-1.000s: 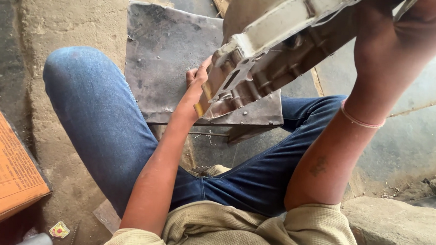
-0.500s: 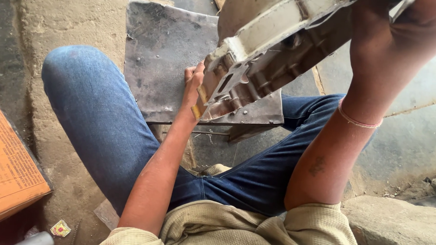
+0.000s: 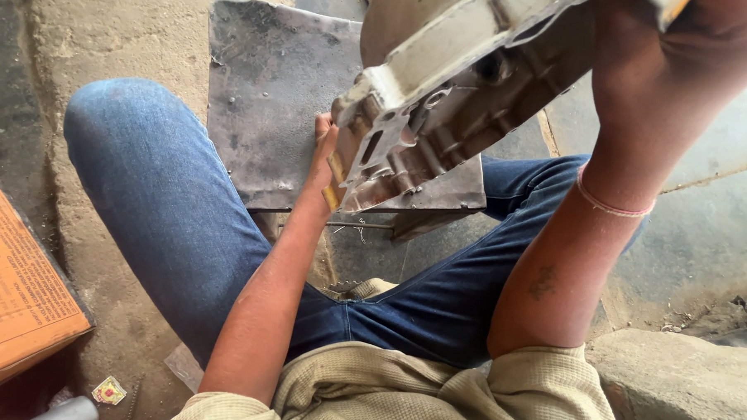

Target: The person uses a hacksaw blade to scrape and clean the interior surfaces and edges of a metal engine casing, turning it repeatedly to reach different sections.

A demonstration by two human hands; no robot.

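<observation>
The metal casing has risen, still between both hands.

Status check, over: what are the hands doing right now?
Left hand grips the low end of a metal casting. Right hand holds its upper end. Casting held tilted above a steel plate. Nothing blocking.

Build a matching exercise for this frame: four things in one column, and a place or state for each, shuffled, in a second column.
Things:
1. metal casting
2. dark metal plate
3. orange cardboard box
4. thin pink band

Places or states:
A. lying flat on the ground in front of the legs
B. round the right forearm
C. at the left edge of the view, beside the knee
D. held up off the ground, left hand at its lower end

Pairs: 1-D, 2-A, 3-C, 4-B
</observation>
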